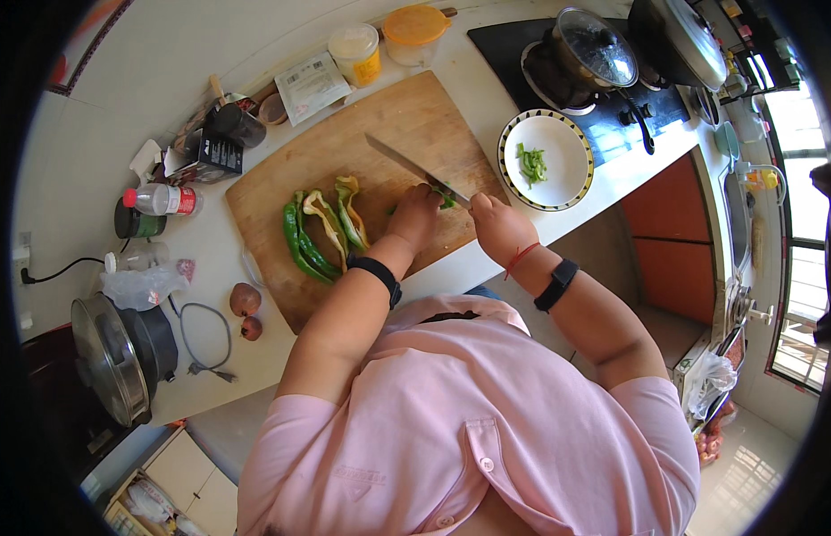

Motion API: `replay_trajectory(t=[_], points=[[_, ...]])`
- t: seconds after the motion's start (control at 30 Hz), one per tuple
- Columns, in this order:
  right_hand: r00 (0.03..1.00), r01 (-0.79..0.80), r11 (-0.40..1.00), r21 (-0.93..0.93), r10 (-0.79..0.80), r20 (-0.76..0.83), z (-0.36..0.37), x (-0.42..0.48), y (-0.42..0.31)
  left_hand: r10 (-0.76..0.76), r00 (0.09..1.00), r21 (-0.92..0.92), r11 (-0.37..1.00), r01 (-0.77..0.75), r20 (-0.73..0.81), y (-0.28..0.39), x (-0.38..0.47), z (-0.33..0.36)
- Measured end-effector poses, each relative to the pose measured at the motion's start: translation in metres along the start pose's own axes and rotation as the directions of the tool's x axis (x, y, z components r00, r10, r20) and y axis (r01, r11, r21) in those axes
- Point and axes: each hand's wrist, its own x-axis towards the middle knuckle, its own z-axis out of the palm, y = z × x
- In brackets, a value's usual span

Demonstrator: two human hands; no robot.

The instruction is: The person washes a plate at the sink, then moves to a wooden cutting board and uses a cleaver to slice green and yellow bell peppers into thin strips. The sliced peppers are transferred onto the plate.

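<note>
My right hand [501,229] is closed around the handle of a kitchen knife [415,167], whose blade points up and left over the wooden cutting board [362,127]. Beside the blade, my left hand [415,216] presses on green pepper [447,199], which is mostly hidden under the fingers. Several split green pepper pieces [316,236], some with pale insides facing up, lie on the board to the left. A white plate with a patterned rim [509,186] stands right of the board and holds a small pile of cut green pepper [532,164].
A lidded pan [593,50] and a large covered wok [680,40] stand on the black stove [613,137]. Tubs, a packet [313,87] and a plastic bottle [164,199] line the wall side. Left are pomegranates [245,299], a cable [204,365] and an electric pot [114,362].
</note>
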Motion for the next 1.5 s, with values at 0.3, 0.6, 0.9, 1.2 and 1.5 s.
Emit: replay_trajectory(t=[0.3, 0.6, 0.9, 1.2, 1.5], points=[[0.997, -0.008, 0.995, -0.103, 0.015, 0.073, 0.01, 0.008, -0.005, -0.01, 0.993, -0.097, 0.995, -0.001, -0.117, -0.001, -0.005, 0.003], [0.999, -0.052, 0.998, 0.021, 0.052, -0.008, 0.007, 0.004, -0.009, -0.005, 0.993, 0.022, 1.0, 0.008, -0.122, 0.002, -0.005, -0.005], [0.991, -0.074, 0.994, -0.075, 0.082, 0.104, 0.004, -0.003, -0.003, -0.013, 0.977, -0.044, 0.999, 0.004, -0.211, -0.004, -0.006, -0.005], [0.998, 0.0, 1.0, -0.007, 0.0, -0.057, 0.024, 0.029, -0.024, -0.096, 0.995, -0.116, 0.989, 0.091, -0.033, -0.009, -0.004, -0.006], [0.995, -0.066, 0.996, -0.053, 0.07, 0.068, 0.004, -0.001, -0.015, -0.101, 0.991, 0.021, 0.994, 0.103, -0.083, -0.012, -0.012, -0.016]])
